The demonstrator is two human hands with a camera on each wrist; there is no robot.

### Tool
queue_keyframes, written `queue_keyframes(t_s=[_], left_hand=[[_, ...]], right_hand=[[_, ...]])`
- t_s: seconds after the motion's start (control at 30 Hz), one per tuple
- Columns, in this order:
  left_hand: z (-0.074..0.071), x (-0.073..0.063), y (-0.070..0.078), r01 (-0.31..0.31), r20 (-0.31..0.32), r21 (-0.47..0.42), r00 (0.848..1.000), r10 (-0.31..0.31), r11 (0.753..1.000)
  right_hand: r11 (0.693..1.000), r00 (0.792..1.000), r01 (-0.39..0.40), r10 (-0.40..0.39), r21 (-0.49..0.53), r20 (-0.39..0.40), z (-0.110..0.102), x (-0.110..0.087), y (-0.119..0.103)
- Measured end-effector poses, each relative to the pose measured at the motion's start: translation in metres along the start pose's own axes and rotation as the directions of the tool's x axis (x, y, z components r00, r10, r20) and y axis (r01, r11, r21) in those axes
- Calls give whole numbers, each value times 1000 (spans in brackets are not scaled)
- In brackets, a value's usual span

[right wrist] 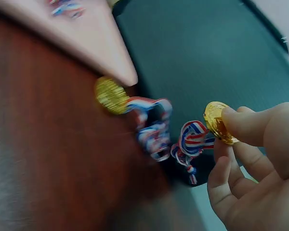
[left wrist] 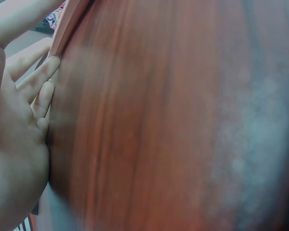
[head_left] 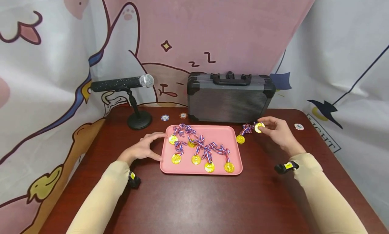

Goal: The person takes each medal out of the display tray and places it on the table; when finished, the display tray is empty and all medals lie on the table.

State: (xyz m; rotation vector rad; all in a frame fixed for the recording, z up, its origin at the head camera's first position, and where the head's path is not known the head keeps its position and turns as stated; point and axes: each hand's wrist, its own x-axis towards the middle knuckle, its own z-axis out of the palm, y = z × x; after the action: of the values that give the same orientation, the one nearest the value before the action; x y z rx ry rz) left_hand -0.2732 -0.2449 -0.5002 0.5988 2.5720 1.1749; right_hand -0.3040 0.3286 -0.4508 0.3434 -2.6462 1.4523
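A pink tray (head_left: 202, 149) lies on the table and carries several gold medals (head_left: 209, 167) with red, white and blue ribbons. My left hand (head_left: 142, 148) is at the tray's left side, fingers and thumb spread, fingertips touching its rim. To the right of the tray, my right hand (head_left: 278, 132) pinches a gold medal (right wrist: 219, 121) between thumb and fingers, its bunched ribbon hanging beside it in the right wrist view. Another gold medal (head_left: 240, 139) lies on the table by the tray's right corner, its ribbon close to the held one.
Behind the tray stands a dark grey hard case (head_left: 231, 99). At the back left is a microphone (head_left: 121, 83) on a black stand. Poker chips (head_left: 165, 118) lie near the back edge, with another chip (head_left: 299, 126) at the right. A printed cloth (head_left: 228, 31) hangs around the table.
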Motion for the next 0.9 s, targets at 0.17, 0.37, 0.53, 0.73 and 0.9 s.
queue_keyframes(t_s=[0.17, 0.37, 0.53, 0.73, 0.9], left_hand=[[2, 0, -2, -5, 4, -5, 1000, 5, 1000], [0, -1, 2, 6, 9, -20, 1000, -6, 1000], [-3, 0, 4, 9, 7, -6, 1000, -8, 1000], [-2, 0, 3, -2, 5, -5, 1000, 2, 1000], [-2, -1, 1, 9, 6, -7, 1000, -9, 1000]], right_hand=[[997, 995, -21, 29, -81, 97, 14, -3, 19], [967, 989, 54, -18, -251, 144, 26, -4, 29], [937, 986, 96, -44, -336, 162, 31, -2, 28], [907, 983, 128, -62, -401, 176, 31, 3, 28], [877, 978, 174, -100, -449, 184, 28, 2, 27]])
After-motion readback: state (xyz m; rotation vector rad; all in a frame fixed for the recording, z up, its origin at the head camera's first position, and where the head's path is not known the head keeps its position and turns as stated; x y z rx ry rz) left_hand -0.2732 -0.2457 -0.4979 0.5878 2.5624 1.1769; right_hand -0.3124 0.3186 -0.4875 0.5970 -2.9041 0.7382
